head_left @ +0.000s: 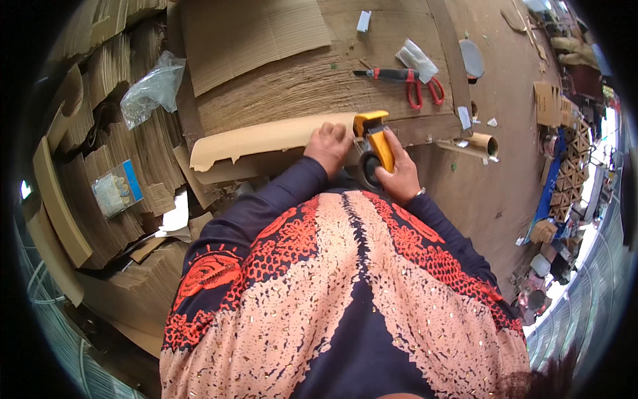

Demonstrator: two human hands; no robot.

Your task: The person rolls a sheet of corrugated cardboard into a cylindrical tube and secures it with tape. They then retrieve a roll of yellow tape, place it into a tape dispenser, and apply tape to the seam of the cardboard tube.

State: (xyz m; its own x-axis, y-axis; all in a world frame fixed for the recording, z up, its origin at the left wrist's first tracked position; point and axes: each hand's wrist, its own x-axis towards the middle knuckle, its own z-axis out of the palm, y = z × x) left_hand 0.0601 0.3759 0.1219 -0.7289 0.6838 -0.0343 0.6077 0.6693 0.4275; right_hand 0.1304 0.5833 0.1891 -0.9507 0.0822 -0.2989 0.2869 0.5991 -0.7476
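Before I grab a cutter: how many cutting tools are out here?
2. A yellow cutter in the right hand, beside the left hand; red scissors on the cardboard beyond. Others may be hidden.

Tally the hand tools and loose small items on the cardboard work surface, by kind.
Yellow tape dispenser, in the right hand: 1
Red-handled scissors: 1
Cardboard tube: 1
Clear plastic bag: 1
Brown paper strip, under the left hand: 1
Total: 5
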